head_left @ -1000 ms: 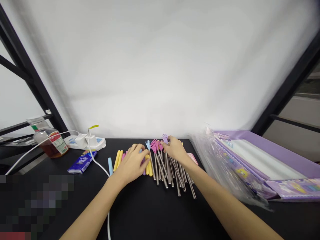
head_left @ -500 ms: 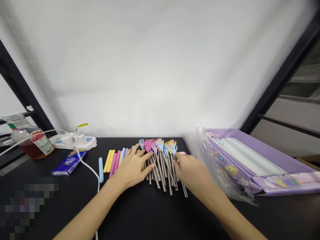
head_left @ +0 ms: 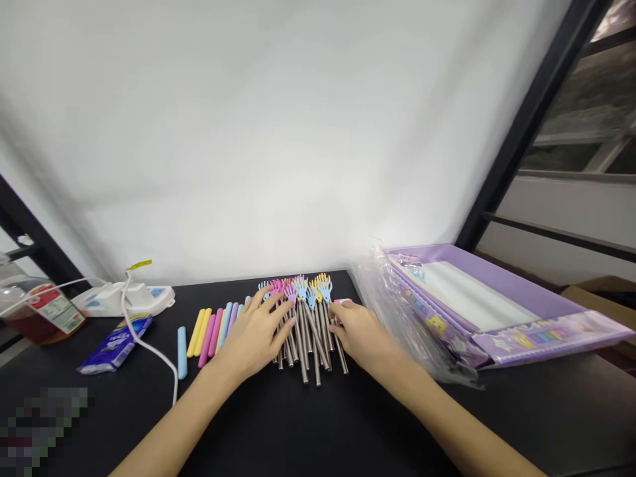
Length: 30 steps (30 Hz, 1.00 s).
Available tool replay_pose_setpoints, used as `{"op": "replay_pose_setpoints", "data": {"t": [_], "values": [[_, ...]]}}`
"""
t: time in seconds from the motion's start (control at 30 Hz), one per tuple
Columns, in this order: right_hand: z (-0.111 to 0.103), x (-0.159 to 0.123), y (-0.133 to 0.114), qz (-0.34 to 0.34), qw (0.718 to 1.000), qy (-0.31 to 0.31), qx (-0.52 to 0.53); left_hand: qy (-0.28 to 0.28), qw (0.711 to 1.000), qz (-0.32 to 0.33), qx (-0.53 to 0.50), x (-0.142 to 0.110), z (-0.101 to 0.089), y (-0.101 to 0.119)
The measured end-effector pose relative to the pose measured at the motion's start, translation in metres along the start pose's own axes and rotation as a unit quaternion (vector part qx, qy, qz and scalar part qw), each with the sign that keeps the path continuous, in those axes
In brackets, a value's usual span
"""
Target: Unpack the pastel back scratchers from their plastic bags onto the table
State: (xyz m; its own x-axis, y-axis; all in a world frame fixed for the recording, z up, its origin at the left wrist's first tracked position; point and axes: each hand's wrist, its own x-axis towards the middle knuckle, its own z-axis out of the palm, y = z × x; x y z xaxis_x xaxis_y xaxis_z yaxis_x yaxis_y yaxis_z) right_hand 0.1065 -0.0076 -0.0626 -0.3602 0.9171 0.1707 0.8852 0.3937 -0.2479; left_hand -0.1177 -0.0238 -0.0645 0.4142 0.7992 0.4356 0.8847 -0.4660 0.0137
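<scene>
Several back scratchers lie bunched on the black table, with metal rods (head_left: 304,354) toward me and small hand-shaped heads (head_left: 301,288) in blue, pink, purple and yellow at the far end. My left hand (head_left: 253,334) rests over the left side of the bunch, open, its fingers spread across the rods. At the bunch's right side is my right hand (head_left: 360,331), its fingers loosely bent and apart, thumb and forefinger by the outer rods. Left of the bunch lies a row of coloured tubes (head_left: 205,331), partly covered by my left hand.
An open purple box (head_left: 422,255) and clear plastic wrap (head_left: 397,311) lie to the right. On the left are a white power strip (head_left: 159,299) with a cable (head_left: 154,351), a blue packet (head_left: 116,344) and a bottle of dark liquid (head_left: 44,318). A white wall (head_left: 298,132) stands behind.
The view has shifted, so most things sit further left. Both hands stay at the sides of the bunch, and its rods and heads lie somewhat closer together.
</scene>
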Motion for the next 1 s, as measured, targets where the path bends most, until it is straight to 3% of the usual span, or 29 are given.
{"op": "replay_pose_setpoints", "data": {"t": [0.1,0.2,0.3,0.4,0.47,0.53,0.6,0.73,0.87,1.0], "values": [[-0.005,0.007,-0.002,0.002,1.0,-0.007,-0.004,-0.004,0.999,0.041,-0.013,0.009,-0.004,0.014],[-0.022,0.005,0.002,-0.007,0.999,0.037,0.033,-0.005,0.998,0.057,-0.019,0.021,-0.006,0.029],[-0.048,-0.009,0.025,0.011,0.99,0.121,0.073,-0.019,0.996,0.073,-0.039,0.034,-0.006,0.044],[-0.062,-0.029,0.057,0.085,0.981,0.165,0.058,-0.037,0.992,0.1,-0.069,0.049,-0.004,0.063],[-0.06,-0.043,0.074,0.107,0.982,0.149,0.031,-0.034,0.988,0.12,-0.088,0.064,-0.001,0.077],[-0.053,-0.055,0.08,0.084,0.99,0.111,0.024,-0.033,0.984,0.143,-0.098,0.083,0.003,0.091],[-0.046,-0.065,0.078,0.037,0.995,0.079,0.038,-0.051,0.982,0.156,-0.098,0.105,0.01,0.101],[-0.041,-0.079,0.066,-0.012,0.995,0.051,0.083,-0.096,0.987,0.114,-0.058,0.144,0.028,0.108],[-0.033,-0.092,0.065,-0.009,0.995,0.032,0.091,-0.042,0.995,0.089,-0.021,0.167,0.042,0.104],[-0.017,-0.101,0.071,-0.025,0.997,0.038,0.066,-0.013,0.99,0.138,-0.003,0.176,0.051,0.101]]}}
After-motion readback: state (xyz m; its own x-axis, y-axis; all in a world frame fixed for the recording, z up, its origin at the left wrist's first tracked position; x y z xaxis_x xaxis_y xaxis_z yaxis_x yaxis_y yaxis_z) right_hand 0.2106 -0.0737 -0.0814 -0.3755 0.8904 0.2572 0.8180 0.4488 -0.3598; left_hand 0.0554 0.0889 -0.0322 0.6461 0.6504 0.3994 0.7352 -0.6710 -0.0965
